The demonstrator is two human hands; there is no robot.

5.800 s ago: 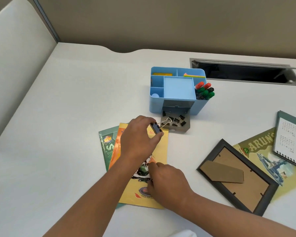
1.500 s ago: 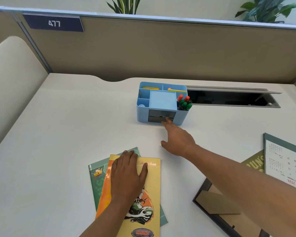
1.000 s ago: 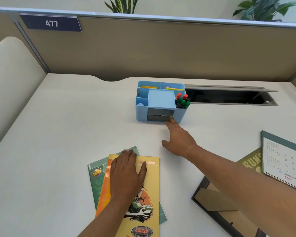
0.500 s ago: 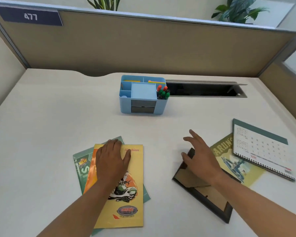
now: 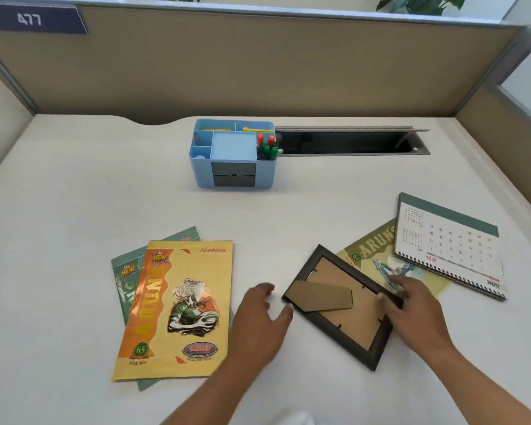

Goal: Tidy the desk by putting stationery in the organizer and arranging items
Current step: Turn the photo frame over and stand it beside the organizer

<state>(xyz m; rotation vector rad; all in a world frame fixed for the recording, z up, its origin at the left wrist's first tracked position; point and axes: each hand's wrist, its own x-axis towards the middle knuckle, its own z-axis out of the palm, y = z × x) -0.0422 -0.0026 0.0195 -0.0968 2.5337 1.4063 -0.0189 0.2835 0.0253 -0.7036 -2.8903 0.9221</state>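
Observation:
A dark picture frame (image 5: 359,338) lies face down on the desk, its cardboard back and stand showing. My left hand (image 5: 258,323) is at the frame's left corner with fingers loosely spread, the thumb tip touching that corner. My right hand (image 5: 416,311) rests on the frame's right edge, thumb on the cardboard back and fingers fairly straight. The blue organizer (image 5: 201,173) stands at the back centre with both grey drawers closed and markers (image 5: 267,147) in its right compartment.
A yellow notebook (image 5: 178,308) lies on a green notebook (image 5: 124,271) to the left. An olive notebook (image 5: 371,253) sits under a desk calendar (image 5: 448,243) on the right. An open cable slot (image 5: 344,142) is behind the organizer. Partition walls enclose the desk (image 5: 74,210).
My left hand left the yellow notebook and moved right to the frame's left corner. My right hand shifted to the frame's right edge. Earlier the right hand pushed the organizer's drawer closed.

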